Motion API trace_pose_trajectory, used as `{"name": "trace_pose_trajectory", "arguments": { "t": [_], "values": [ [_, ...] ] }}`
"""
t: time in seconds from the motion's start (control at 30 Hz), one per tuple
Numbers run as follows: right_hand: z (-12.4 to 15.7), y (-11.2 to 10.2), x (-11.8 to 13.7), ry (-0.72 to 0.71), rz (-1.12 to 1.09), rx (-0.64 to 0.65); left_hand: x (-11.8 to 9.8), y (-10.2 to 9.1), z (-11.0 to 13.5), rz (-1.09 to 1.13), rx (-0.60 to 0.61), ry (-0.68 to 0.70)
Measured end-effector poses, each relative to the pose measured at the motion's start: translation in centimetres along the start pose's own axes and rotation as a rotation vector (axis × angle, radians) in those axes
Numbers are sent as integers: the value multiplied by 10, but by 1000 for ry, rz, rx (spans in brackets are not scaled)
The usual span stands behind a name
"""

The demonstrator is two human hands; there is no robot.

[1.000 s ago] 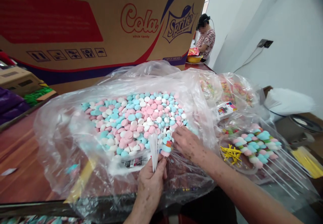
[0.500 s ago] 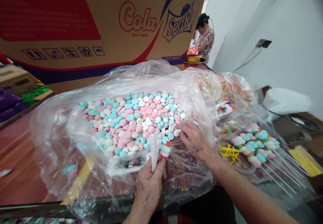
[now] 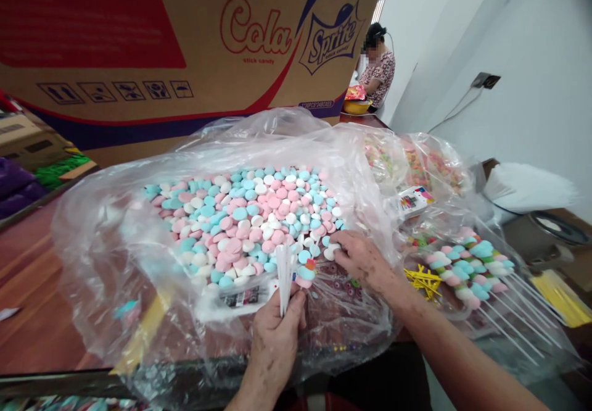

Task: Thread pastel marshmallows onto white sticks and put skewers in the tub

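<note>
My left hand point(image 3: 276, 337) is closed around a bundle of white sticks point(image 3: 284, 275) that stand upright from the fist. Just right of them, at the same fingers, is a skewered stack of candies point(image 3: 306, 273) in blue, pink and orange. My right hand point(image 3: 363, 261) pinches a white marshmallow candy point(image 3: 331, 252) between thumb and fingers at the pile's near right edge. Behind both hands spreads a heap of pink, blue and white marshmallow candies point(image 3: 240, 213) on a clear plastic sheet or bag point(image 3: 120, 213).
A large cardboard box point(image 3: 198, 108) stands behind the pile. To the right lie finished-looking candy skewers point(image 3: 472, 269), yellow twist ties point(image 3: 423, 281) and bagged gummy candies point(image 3: 416, 164). A yellow bundle point(image 3: 559, 297) lies at far right. A co-worker point(image 3: 380, 68) is in the background.
My right hand has moved slightly right and down, with a white candy now showing at its fingertips. My left hand keeps its hold on the sticks, almost still.
</note>
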State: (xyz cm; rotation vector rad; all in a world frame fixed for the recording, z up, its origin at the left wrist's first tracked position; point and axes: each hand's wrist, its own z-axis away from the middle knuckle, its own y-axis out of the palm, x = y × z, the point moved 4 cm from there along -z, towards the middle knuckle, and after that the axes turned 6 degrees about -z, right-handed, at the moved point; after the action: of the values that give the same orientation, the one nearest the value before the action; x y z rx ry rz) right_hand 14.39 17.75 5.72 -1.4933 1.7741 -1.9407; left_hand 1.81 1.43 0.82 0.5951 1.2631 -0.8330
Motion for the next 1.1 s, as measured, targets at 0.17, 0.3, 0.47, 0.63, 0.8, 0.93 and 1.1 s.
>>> {"name": "trace_pose_trajectory", "arguments": {
  "t": [0.17,0.3,0.47,0.63,0.8,0.93,1.1],
  "values": [
    [1,-5,1,-8,-126,-128,0,-1,1,-30,-5,3],
    [5,2,6,-42,-18,-105,3,0,-1,-5,-41,22],
    [8,14,11,-76,110,-3,5,1,-3,-18,-64,24],
    [9,17,14,-113,203,-18,7,1,-3,-31,-78,2],
    [11,19,17,-151,248,-21,5,1,-2,-15,-65,5],
    [11,20,18,-140,272,14,0,0,0,-26,-44,-6],
    [10,25,22,-125,304,41,-2,-1,1,-31,-28,-2]
  ]
}}
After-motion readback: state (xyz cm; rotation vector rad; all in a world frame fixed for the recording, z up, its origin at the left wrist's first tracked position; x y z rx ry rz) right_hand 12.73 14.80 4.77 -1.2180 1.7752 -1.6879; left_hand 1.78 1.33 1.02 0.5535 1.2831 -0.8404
